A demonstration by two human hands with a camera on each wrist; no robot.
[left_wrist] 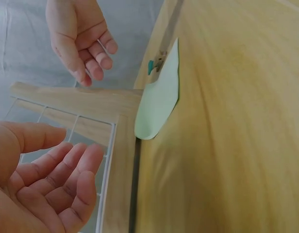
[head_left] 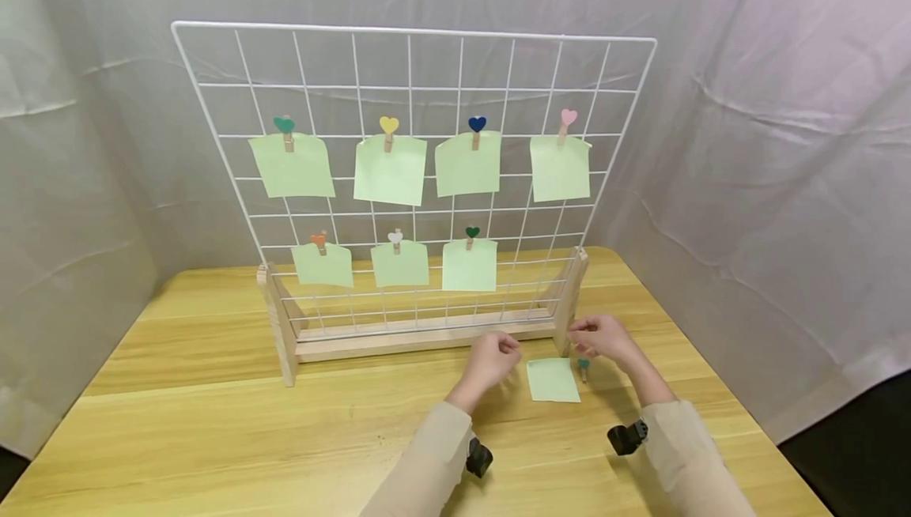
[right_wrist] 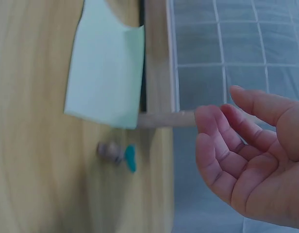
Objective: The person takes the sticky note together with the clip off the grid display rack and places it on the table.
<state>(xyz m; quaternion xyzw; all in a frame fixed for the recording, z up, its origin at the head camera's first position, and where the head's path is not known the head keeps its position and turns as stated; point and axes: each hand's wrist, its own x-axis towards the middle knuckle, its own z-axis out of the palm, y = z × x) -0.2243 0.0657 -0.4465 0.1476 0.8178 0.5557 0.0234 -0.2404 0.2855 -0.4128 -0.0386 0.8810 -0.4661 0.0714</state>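
Note:
My left hand (head_left: 491,363) hovers above the table left of a loose pale green paper note (head_left: 553,381), its fingers loosely bent and nothing between them. To the note's upper right is my right hand (head_left: 605,339), near the foot of the wooden stand. It is empty too, fingers relaxed in the right wrist view. Beside the note lies a small wooden clothespin (head_left: 584,369) with a teal heart. Seen from the left wrist, the note (left_wrist: 159,102) curls up off the tabletop along its edge. In the right wrist view the clothespin (right_wrist: 110,151) lies just past the note's end.
A white wire grid (head_left: 413,31) stands upright in a wooden base (head_left: 427,347) behind the hands. Several green notes (head_left: 390,173) hang from it in two rows, each under a heart clothespin (head_left: 477,128). Grey cloth (head_left: 783,185) surrounds the wooden table (head_left: 213,438).

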